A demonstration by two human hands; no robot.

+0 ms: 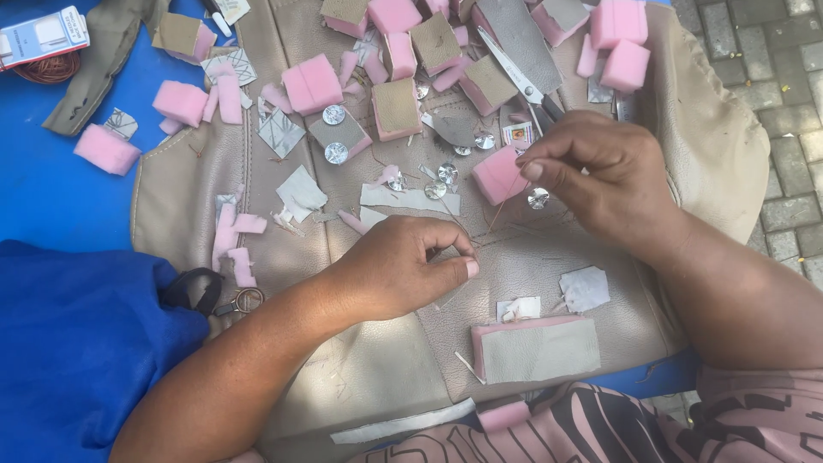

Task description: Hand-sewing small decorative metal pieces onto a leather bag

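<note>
My left hand (pixel 399 266) rests on a beige leather cover (pixel 377 360), thumb and forefinger pinched together near a thin thread (pixel 493 225). My right hand (pixel 600 176) is pinched on the thread's upper end, possibly with a needle too fine to make out. It sits right beside a small pink foam block (pixel 497 176). The thread runs slanting between the two hands.
Many pink foam blocks, some faced with beige leather, lie across the cover, with silver button discs (pixel 334 114) and scraps. Large scissors (pixel 523 81) lie behind my right hand. A leather-topped foam pad (pixel 536 350) sits near me. Blue cloth (pixel 77 343) and small snips (pixel 236 302) lie left.
</note>
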